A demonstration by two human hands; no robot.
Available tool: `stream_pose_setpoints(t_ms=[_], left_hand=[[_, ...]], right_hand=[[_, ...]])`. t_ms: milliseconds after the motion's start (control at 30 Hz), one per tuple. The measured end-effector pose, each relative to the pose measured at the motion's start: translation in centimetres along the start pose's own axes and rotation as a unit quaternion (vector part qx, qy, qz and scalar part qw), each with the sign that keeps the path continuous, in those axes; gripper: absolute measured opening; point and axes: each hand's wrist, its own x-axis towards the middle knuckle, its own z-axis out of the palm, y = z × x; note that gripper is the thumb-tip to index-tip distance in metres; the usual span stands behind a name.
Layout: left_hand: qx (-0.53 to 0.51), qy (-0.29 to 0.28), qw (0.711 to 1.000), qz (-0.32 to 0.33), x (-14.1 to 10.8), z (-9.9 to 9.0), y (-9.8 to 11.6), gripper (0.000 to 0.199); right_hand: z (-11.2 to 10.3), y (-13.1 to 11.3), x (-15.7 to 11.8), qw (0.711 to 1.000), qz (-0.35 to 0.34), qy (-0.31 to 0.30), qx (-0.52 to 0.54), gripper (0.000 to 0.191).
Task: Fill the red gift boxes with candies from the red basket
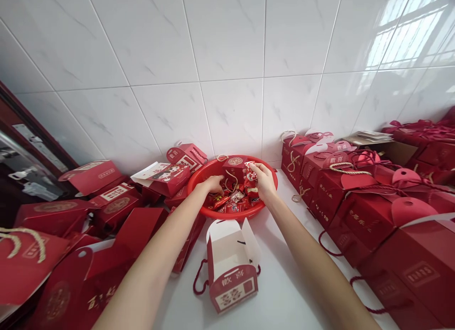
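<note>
A red plastic basin (202, 211) against the tiled wall holds many wrapped candies (234, 197) and a small red box (235, 163). My left hand (214, 184) reaches over the basin's left side, its fingers curled down among the candies; what they grip, if anything, is hidden. On the right side, my right hand (263, 180) is closed around a red-and-white wrapped candy (250, 171), held above the pile. In front of the basin, between my forearms, stands an open red gift box (232, 292) with a white inside, raised flaps and dark red cord handles.
Red gift boxes (117, 202) lie jumbled on the left, some with lids up. Closed gift boxes (362, 221) with cord handles stand in rows on the right. A white tabletop (277, 282) lies beneath, with a tiled wall (231, 107) behind.
</note>
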Motion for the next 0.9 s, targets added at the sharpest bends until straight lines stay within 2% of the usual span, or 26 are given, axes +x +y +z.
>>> stream_pose_setpoints(t_ms=[100, 167, 333, 600, 767, 900], left_hand=[[0.035, -0.034, 0.999, -0.023, 0.4, 0.1, 0.5, 0.045], [0.049, -0.049, 0.997, -0.035, 0.3, -0.1, 0.9, 0.036], [0.006, -0.074, 0.996, -0.055, -0.6, -0.6, 1.5, 0.011], [-0.178, -0.075, 0.981, -0.023, -2.0, -1.4, 2.1, 0.036], [-0.259, -0.039, 0.965, 0.014, -3.9, -2.0, 3.0, 0.048], [-0.292, 0.003, 0.956, 0.037, -6.4, -1.9, 3.9, 0.051]], right_hand=[[0.2, -0.5, -0.4, 0.999, 0.032, 0.002, -0.002, 0.03], [0.3, -0.6, -0.6, 0.999, 0.047, -0.001, 0.0, 0.031], [0.2, -0.3, -0.4, 1.0, 0.023, -0.004, 0.0, 0.035], [0.1, -0.2, -0.4, 0.999, 0.033, -0.024, -0.009, 0.039], [-0.1, -0.3, -0.3, 0.998, 0.049, -0.031, -0.016, 0.042], [-0.1, -0.5, -0.3, 0.998, 0.036, -0.038, -0.016, 0.043]])
